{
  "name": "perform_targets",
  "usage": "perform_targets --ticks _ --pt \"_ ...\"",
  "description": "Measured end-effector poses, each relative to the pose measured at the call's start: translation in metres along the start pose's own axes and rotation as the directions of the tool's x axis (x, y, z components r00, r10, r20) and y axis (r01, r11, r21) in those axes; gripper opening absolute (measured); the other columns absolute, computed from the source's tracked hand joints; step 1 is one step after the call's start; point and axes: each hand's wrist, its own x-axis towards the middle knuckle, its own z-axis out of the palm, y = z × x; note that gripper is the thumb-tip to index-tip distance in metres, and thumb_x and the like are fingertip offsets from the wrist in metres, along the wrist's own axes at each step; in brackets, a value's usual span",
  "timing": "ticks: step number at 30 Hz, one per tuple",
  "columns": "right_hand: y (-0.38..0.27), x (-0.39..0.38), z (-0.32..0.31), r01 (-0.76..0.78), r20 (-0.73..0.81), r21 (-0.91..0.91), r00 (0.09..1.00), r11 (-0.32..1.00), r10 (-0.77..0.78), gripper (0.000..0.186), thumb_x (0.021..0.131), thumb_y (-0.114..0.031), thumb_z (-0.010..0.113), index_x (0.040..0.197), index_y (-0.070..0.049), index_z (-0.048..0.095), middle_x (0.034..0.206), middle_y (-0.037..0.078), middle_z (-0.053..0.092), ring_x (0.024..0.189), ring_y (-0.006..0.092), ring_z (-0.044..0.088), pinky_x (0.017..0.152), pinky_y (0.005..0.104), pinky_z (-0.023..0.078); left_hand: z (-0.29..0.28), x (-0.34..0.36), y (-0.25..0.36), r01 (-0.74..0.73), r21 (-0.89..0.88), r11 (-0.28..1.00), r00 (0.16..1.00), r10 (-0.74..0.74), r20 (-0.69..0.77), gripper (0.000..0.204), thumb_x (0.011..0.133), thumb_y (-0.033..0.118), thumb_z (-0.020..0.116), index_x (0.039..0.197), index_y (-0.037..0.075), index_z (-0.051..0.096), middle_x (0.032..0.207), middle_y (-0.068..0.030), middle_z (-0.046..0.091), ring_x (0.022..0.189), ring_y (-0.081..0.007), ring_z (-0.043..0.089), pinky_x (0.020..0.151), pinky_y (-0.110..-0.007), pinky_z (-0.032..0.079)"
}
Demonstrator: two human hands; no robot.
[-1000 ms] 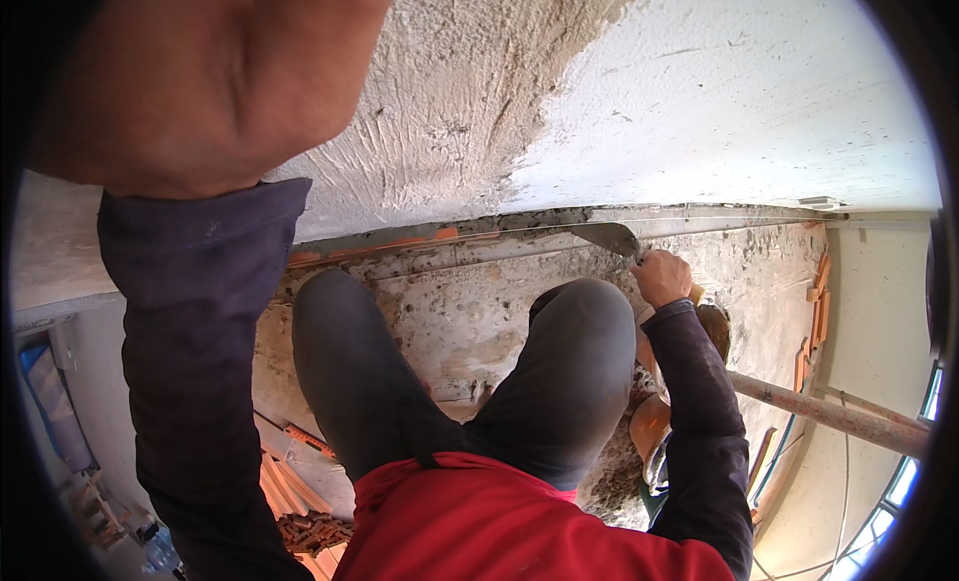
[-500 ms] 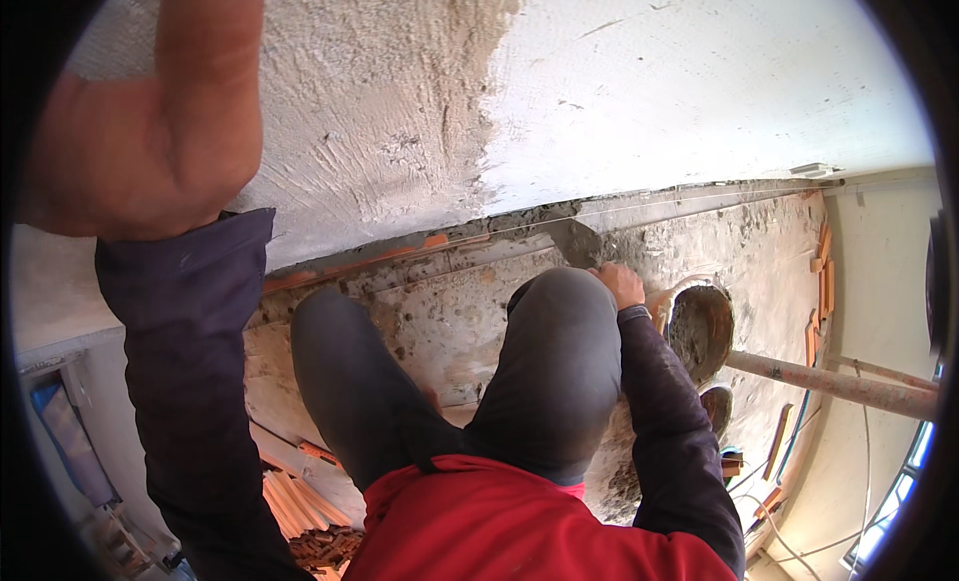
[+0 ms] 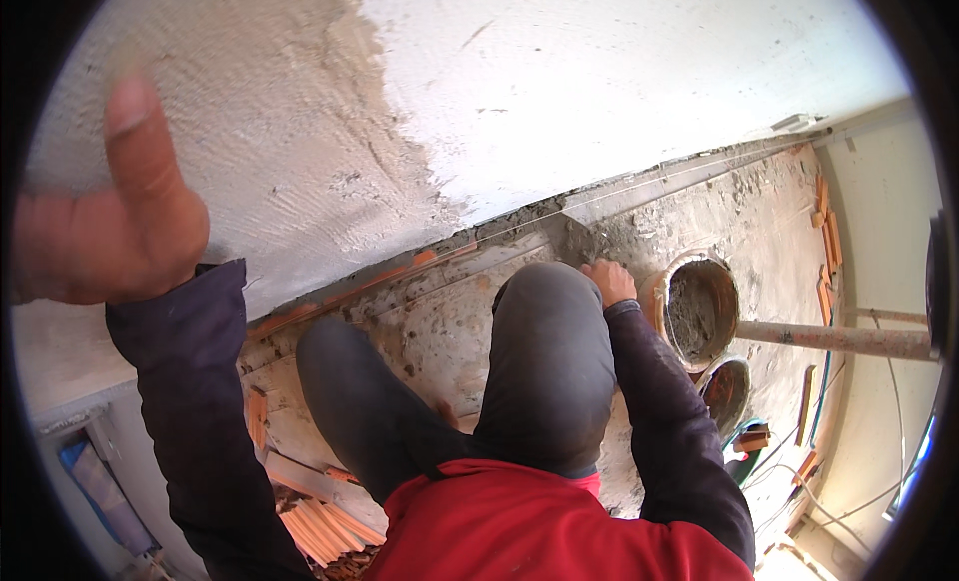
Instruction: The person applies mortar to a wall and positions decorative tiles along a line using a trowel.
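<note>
- The trowel (image 3: 571, 239) shows its grey blade near the foot of the wall (image 3: 270, 121), just beyond the right knee (image 3: 549, 331).
- The right hand (image 3: 611, 280) is closed on the trowel's handle, largely hidden from view.
- A bucket (image 3: 660, 303) of grey mortar stands right of this hand, a second container (image 3: 734, 386) just beside it.
- The left hand (image 3: 115, 231) is raised near the wall, grip wide, thumb spread.
- Orange strips (image 3: 325, 529) lie lower left.

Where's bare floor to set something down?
Floor patch between mortar bucket and orange strips, above the pole in view; another, debris-flecked, between the knees. Crowded: right hand, between right knee and mortar bucket.
</note>
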Motion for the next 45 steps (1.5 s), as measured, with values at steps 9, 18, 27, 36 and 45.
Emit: perform_targets --ticks 9,18,27,36,45 --pt "0.003 -0.002 -0.005 -0.095 0.098 0.128 0.992 0.987 0.083 0.043 0.095 -0.039 0.051 0.098 0.0 0.071 0.1 0.025 0.068 0.098 0.0422 0.065 0.087 0.0498 0.051 -0.003 0.008 0.007 -0.032 0.062 0.998 0.999 0.033 -0.022 0.051 0.089 0.016 0.067 0.129 -0.008 0.045 0.118 -0.0248 0.056 0.098 -0.0304 0.063 0.089 -0.038 0.051" --pt "0.021 0.016 0.031 -0.227 0.231 0.344 0.961 0.911 0.152 0.052 0.098 -0.041 0.047 0.099 0.006 0.069 0.1 0.028 0.068 0.098 0.042 0.066 0.086 0.0488 0.051 -0.01 0.013 0.007 -0.049 0.173 0.984 0.999 0.049 0.003 0.054 0.085 0.022 0.07 0.126 -0.006 0.048 0.12 -0.0233 0.056 0.099 -0.0337 0.062 0.09 -0.04 0.049" --pt "-0.016 -0.007 0.034 -0.388 0.381 0.546 0.905 0.743 0.192 0.057 0.099 -0.041 0.045 0.092 0.012 0.065 0.073 0.024 0.067 0.063 0.0352 0.069 0.061 0.0451 0.055 -0.007 0.016 0.012 -0.107 0.359 0.927 0.979 0.162 -0.128 0.062 0.082 0.039 0.071 0.126 -0.001 0.051 0.122 -0.014 0.055 0.115 -0.0293 0.046 0.102 -0.043 0.029" --pt "-0.02 -0.03 0.028 -0.291 0.378 0.609 0.924 0.738 0.052 0.059 0.1 -0.04 0.042 0.083 0.011 0.064 0.065 0.024 0.063 0.056 0.0348 0.066 0.056 0.0448 0.054 0.001 0.018 0.017 -0.092 0.325 0.941 0.971 0.157 -0.182 0.064 0.087 0.05 0.065 0.128 0.002 0.052 0.127 -0.0121 0.053 0.126 -0.0281 0.044 0.105 -0.043 0.028" --pt "0.061 -0.159 -0.099 0.077 -0.011 0.3 0.997 0.951 -0.077 0.039 0.096 -0.035 0.052 0.085 -0.001 0.068 0.087 0.023 0.067 0.084 0.0367 0.066 0.075 0.0471 0.051 -0.01 0.019 0.001 -0.151 0.386 0.91 0.957 0.232 -0.174 0.07 0.086 0.061 0.06 0.123 0.002 0.056 0.123 -0.0124 0.056 0.117 -0.0264 0.049 0.103 -0.04 0.03"
